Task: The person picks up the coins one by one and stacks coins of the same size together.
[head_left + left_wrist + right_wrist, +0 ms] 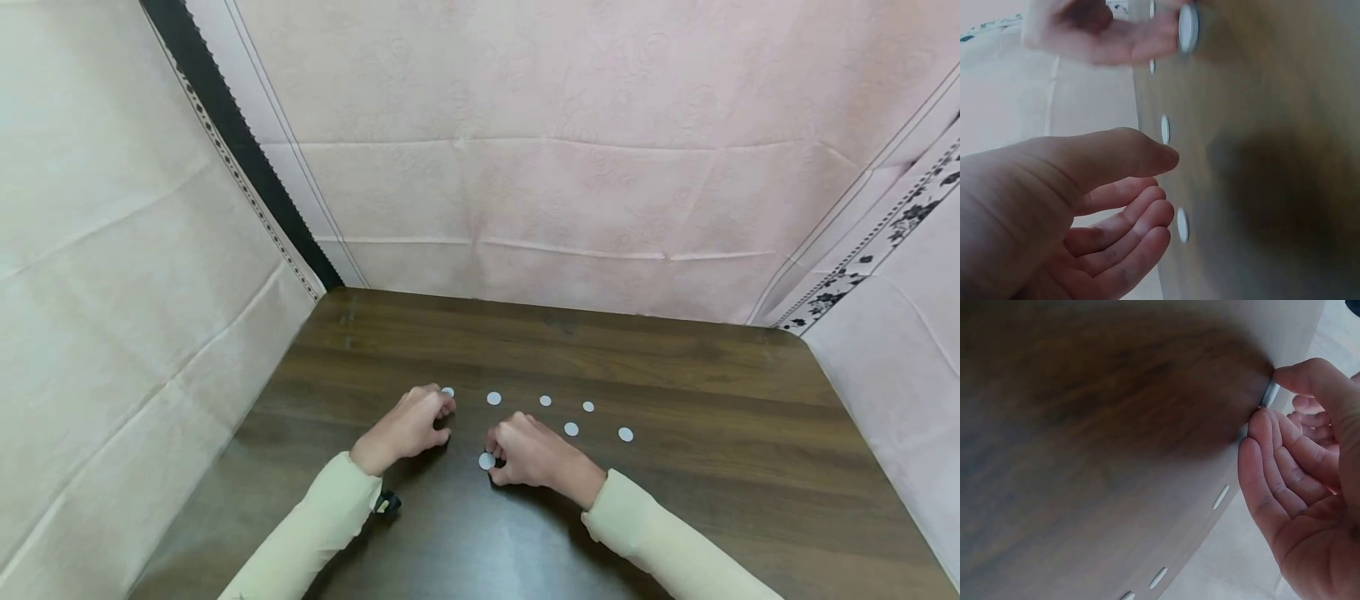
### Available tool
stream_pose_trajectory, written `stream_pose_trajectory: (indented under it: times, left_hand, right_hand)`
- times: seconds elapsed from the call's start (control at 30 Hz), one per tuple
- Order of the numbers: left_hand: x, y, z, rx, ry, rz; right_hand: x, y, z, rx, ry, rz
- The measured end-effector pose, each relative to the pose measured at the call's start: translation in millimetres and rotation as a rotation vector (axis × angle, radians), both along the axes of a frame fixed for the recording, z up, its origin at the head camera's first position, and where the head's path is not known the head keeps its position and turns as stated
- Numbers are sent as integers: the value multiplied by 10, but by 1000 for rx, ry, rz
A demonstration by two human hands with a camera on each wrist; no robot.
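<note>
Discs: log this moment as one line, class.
left hand: empty, by leftmost disc; right hand: pinches nearest disc; other discs: on table

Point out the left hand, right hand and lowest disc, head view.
Left hand (407, 423), head view: back of the hand.
Right hand (536, 452), head view: back of the hand.
Lowest disc (487, 461), head view: centre of its face.

Dark brown wood-grain table (750, 450), creased pinkish cloth (562, 200) right behind it. There's a black stripe (253, 150) towards the left and a black floral border (913, 215) on the right.
</note>
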State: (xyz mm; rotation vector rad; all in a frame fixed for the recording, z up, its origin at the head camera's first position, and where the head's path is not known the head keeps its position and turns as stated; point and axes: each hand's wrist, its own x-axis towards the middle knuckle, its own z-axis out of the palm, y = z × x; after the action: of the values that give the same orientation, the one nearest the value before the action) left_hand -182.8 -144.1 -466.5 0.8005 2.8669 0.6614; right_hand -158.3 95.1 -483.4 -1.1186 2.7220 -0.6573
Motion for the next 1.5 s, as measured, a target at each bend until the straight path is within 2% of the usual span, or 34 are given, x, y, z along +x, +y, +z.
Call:
stream_pose_trajectory:
  times: [0.17, 0.27, 0.43, 0.67, 0.9, 1.27, 1.5]
  left_hand:
    - [-164, -94, 56, -17, -3, 41]
    - [-272, -125, 54, -23, -1, 40]
    - [-423, -158, 1, -29, -3, 18]
    - [-560, -175, -67, -52, -44, 2]
    - [-636, -143, -68, -92, -72, -19]
    - [-665, -70, -17, -139, -12, -123]
    - [-739, -50, 7, -171, -69, -128]
  right_hand:
    - [-4, -9, -6, 3, 8, 3]
    - [-6, -8, -1, 5, 9, 0]
    - [-2, -10, 4, 2, 3, -1]
    - [-5, -24, 2, 6, 15, 13]
    - [-15, -22, 9, 4, 15, 20]
    - [-20, -24, 8, -1, 8, 17]
    - [-22, -3, 11, 1, -18, 8]
